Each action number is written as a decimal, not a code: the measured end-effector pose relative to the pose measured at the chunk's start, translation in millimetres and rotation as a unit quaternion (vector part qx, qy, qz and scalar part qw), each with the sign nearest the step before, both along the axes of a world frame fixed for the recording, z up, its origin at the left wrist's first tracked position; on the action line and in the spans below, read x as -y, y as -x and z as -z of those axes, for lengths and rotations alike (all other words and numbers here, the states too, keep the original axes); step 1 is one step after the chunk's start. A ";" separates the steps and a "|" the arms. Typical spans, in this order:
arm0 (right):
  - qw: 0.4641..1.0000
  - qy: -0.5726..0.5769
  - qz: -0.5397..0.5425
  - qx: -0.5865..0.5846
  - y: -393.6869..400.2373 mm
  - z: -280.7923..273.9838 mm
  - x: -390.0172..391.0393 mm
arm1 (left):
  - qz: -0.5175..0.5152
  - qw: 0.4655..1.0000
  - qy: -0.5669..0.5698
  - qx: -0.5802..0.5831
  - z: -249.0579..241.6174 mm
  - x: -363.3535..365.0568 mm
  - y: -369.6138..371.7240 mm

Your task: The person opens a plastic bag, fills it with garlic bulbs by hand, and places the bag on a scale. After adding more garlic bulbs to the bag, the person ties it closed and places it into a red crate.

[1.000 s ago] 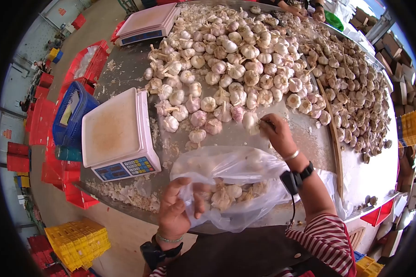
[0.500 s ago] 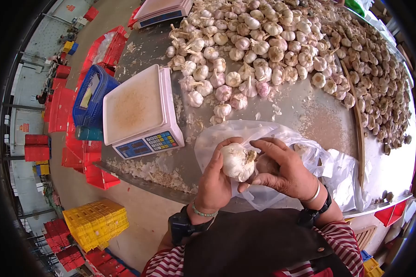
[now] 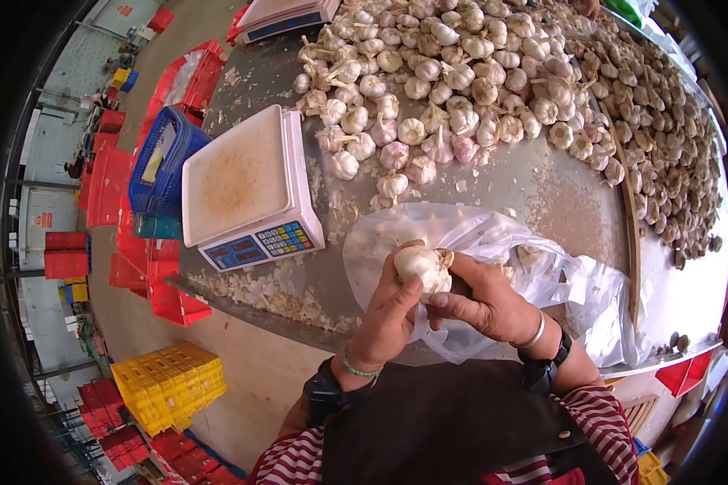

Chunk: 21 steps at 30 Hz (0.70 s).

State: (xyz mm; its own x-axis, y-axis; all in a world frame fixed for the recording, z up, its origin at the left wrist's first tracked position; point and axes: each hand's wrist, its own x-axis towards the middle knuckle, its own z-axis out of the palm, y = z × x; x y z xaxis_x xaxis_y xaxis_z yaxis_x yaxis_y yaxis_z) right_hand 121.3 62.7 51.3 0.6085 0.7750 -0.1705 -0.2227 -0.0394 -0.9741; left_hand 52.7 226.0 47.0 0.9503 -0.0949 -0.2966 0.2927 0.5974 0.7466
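A whole white garlic bulb is held up over the near edge of the table. My left hand wraps it from the left, with the thumb across its lower side. From the right, my right hand closes its thumb and fingers on the bulb's stem side. Something dark shows between the right fingers; I cannot make it out. Beneath both hands lies a clear plastic bag with pale bulbs inside. Beyond it spreads a heap of garlic bulbs, the nearest ones loose.
A white digital scale stands at the left beside a blue basket. Peel scraps litter the table's left edge. A wooden strip borders a darker garlic pile on the right. Yellow crates sit on the floor.
My hands have drawn closer together around the bulb, which has turned and risen slightly. My left thumb now lies across it, and the right fingers have closed in. The surroundings look the same.
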 end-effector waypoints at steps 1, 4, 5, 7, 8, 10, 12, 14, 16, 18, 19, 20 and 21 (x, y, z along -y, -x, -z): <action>1.000 0.000 0.001 0.000 0.2 1.7 0.3 | 0.001 1.000 0.000 0.000 0.4 -0.4 0.1; 1.000 -0.003 0.008 -0.015 0.5 4.7 1.6 | 0.029 0.998 -0.020 0.042 -0.1 -0.4 0.6; 1.000 -0.001 0.003 -0.013 0.0 4.0 1.9 | 0.032 0.998 -0.041 0.034 -2.0 0.0 0.8; 1.000 0.000 -0.003 -0.011 -0.4 2.3 1.8 | 0.035 0.997 -0.063 0.025 -1.6 -0.4 1.4; 1.000 -0.002 -0.001 -0.014 0.0 1.2 1.2 | 0.036 0.996 -0.076 0.032 0.9 -1.3 2.0; 1.000 -0.004 0.000 -0.017 0.3 0.6 0.7 | 0.038 0.995 -0.089 0.037 1.2 -1.9 2.5; 1.000 -0.009 -0.004 -0.013 0.0 0.6 0.6 | 0.046 0.995 -0.080 0.023 -1.7 -2.3 2.2; 1.000 -0.015 0.002 -0.012 0.6 0.1 -0.9 | 0.049 0.995 -0.087 0.024 -1.0 -3.9 2.0; 1.000 -0.020 0.008 -0.010 -0.2 0.4 -0.2 | 0.053 0.994 -0.095 0.025 2.2 -3.8 2.4; 0.999 0.028 -0.017 -0.021 -3.5 1.8 3.4 | 0.016 0.994 -0.101 0.044 7.0 -0.5 3.4; 0.999 0.028 -0.018 -0.021 -2.9 3.6 2.3 | 0.016 0.994 -0.101 0.044 6.1 0.2 2.7; 0.993 0.038 0.025 0.108 -1.4 6.9 0.5 | -0.008 0.999 -0.030 0.029 4.2 1.0 1.7; 0.968 0.047 0.067 0.235 -0.1 9.6 -0.6 | -0.033 0.998 0.042 0.014 3.1 1.3 1.3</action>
State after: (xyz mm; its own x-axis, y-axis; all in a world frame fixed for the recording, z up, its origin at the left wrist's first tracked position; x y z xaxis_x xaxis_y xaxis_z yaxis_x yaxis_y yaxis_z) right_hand 121.3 63.4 41.6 0.7299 0.6784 0.0841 0.2357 -0.1342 -0.9625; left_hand 51.4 224.7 43.9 0.9632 -0.0557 -0.2631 0.2304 0.6751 0.7008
